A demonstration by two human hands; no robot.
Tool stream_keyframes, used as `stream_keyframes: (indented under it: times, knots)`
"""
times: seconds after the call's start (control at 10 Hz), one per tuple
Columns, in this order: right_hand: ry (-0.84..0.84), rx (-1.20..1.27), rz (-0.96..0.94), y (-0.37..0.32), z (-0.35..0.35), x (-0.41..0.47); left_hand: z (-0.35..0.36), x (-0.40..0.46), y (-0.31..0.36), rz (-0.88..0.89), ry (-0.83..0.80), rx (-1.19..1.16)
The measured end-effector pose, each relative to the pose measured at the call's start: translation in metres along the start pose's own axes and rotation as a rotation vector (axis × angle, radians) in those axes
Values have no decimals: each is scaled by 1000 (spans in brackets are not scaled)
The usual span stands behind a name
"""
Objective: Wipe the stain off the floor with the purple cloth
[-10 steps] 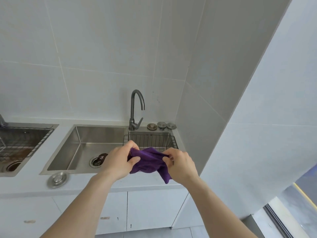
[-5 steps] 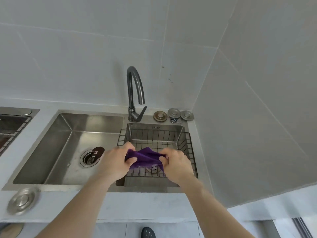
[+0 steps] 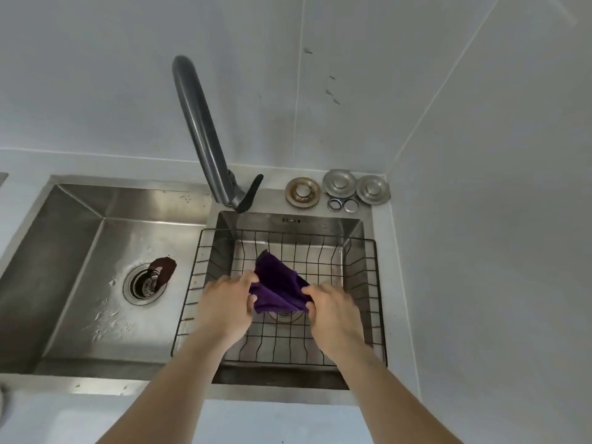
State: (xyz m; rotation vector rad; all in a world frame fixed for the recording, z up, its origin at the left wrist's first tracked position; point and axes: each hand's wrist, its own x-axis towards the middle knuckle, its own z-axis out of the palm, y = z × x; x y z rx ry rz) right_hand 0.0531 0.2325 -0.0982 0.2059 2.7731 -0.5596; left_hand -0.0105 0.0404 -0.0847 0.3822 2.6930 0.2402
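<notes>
The purple cloth point(image 3: 277, 285) is bunched between both hands, held over the black wire basket point(image 3: 358, 302) that sits in the right basin of the steel sink. My left hand point(image 3: 226, 304) grips its left edge and my right hand point(image 3: 333, 310) grips its right edge. One corner of the cloth sticks up toward the far side. The floor and any stain on it are out of view.
A dark curved faucet point(image 3: 200, 129) rises behind the basins. The left basin point(image 3: 73, 251) is wet, with a drain strainer point(image 3: 142, 283) and a brown scrap on it. Several metal drain plugs point(image 3: 338, 189) lie at the back right corner. A white wall closes the right side.
The view has moved closer and tilted down over the sink. Both hands carried the cloth from in front of the counter to above the wire basket.
</notes>
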Motion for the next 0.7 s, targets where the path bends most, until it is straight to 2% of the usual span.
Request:
stream_keyframes:
  times: [0.2,0.3,0.7]
  knots:
    - [-322,-58,-14,20,41,-12,35,0,4,75,-177,93]
    - [-341,-25,11,21,42,-12,41,-2,5,70,-274,99]
    - [-191,-38,67,-12,-13,-39,-16,-36,-6,117,-77,28]
